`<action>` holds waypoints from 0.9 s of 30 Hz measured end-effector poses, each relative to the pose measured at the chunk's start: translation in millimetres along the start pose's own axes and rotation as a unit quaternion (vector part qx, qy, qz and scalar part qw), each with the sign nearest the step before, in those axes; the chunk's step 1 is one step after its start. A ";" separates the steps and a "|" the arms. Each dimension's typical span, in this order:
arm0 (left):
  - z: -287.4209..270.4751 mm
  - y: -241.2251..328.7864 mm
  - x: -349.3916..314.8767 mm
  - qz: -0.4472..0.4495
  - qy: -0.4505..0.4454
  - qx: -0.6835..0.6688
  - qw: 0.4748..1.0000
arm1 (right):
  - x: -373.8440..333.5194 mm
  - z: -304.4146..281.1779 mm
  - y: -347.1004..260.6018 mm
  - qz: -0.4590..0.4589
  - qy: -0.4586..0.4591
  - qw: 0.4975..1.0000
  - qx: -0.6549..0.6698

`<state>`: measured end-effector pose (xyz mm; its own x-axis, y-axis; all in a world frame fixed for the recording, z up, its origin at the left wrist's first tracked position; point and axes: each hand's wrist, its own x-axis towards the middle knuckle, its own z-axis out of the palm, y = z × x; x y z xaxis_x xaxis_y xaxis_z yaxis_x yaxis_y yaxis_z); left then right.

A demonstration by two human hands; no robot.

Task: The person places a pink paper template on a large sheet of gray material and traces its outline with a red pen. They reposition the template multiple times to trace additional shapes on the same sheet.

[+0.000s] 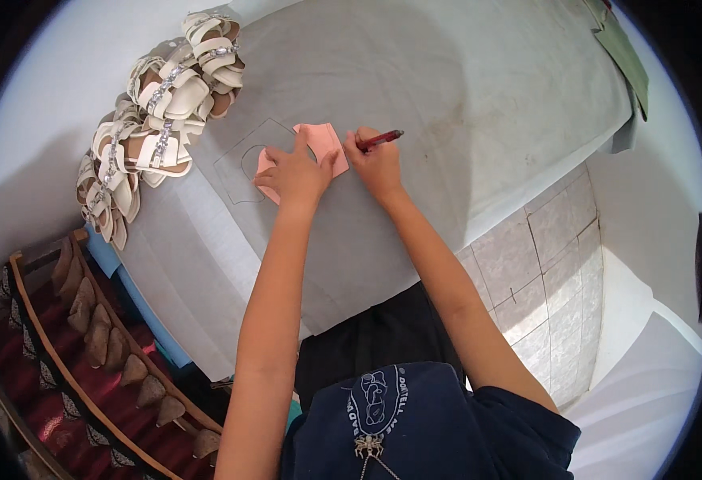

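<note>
Under my left hand (293,172) lies a pink pattern piece (319,141) with a curved cutout, pressed flat on grey material. The fingers of that hand are spread across it. My right hand (378,166) grips a dark red pen (380,141), close to the right edge of the pink piece; the pen's tip is hidden by the fingers. Just left of the pink piece, a drawn outline (239,164) with straight sides and a curved inner line shows on the grey material (359,72).
White sandals with sparkling straps (163,96) are heaped along the table's left side. At lower left stands a wooden rack (55,352) with several brown, wedge-like pieces. A green piece of material (623,60) hangs at the far right corner. Tiled floor (539,268) shows to the right.
</note>
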<state>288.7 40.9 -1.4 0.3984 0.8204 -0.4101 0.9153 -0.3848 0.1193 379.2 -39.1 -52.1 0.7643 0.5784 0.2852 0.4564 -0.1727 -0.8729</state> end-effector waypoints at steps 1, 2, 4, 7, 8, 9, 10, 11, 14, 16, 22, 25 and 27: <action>1.5 0.1 0.2 0.002 0.004 0.006 1.000 | -2.9 -1.4 -0.2 0.004 -0.001 1.000 0.003; 2.5 -0.5 0.6 0.004 0.008 0.009 1.000 | -5.6 -2.6 -0.4 0.009 -0.003 1.000 0.006; 3.2 -1.6 0.7 0.008 0.017 0.015 1.000 | -10.1 -4.5 -0.3 0.012 -0.009 1.000 -0.004; 2.2 -1.1 -1.0 0.014 0.019 0.016 1.000 | -15.5 -6.8 1.3 -0.001 -0.008 1.000 -0.003; 1.0 -0.9 -1.7 0.026 0.020 0.010 0.999 | -16.9 -7.6 2.4 -0.008 -0.006 1.000 0.000; -0.4 -1.1 -2.1 0.039 0.021 0.005 0.999 | -17.9 -8.2 3.8 -0.001 -0.008 1.000 -0.004; -2.0 -2.7 -2.6 0.049 0.023 0.000 0.999 | -18.8 -7.8 3.9 0.005 -0.010 1.000 -0.005; -0.7 -5.0 -1.6 0.067 0.033 0.026 0.997 | -19.6 -7.6 4.1 0.011 -0.011 1.000 -0.006; 5.5 -10.9 2.7 0.119 0.104 0.111 0.981 | -18.3 -7.1 3.5 0.001 -0.008 1.000 0.001; 8.2 -13.0 3.4 0.152 0.200 0.175 0.952 | -18.3 -6.4 0.6 0.001 0.000 1.000 0.003; 27.0 -21.3 13.1 0.336 0.364 -0.016 0.869 | -18.4 -7.2 2.6 0.009 0.000 1.000 -0.007; 41.3 -25.2 10.7 0.390 0.283 -0.074 0.873 | -19.1 -7.1 2.7 0.008 -0.005 1.000 -0.015; 42.6 -25.7 16.2 0.414 0.300 -0.090 0.855 | -18.8 -7.4 2.5 0.010 -0.009 1.000 -0.016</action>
<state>269.1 46.0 -49.6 0.8240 0.3880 0.4129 0.2769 -0.9115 0.3040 369.4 -56.3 -56.8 0.7653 0.5882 0.2614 0.4561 -0.2090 -0.8650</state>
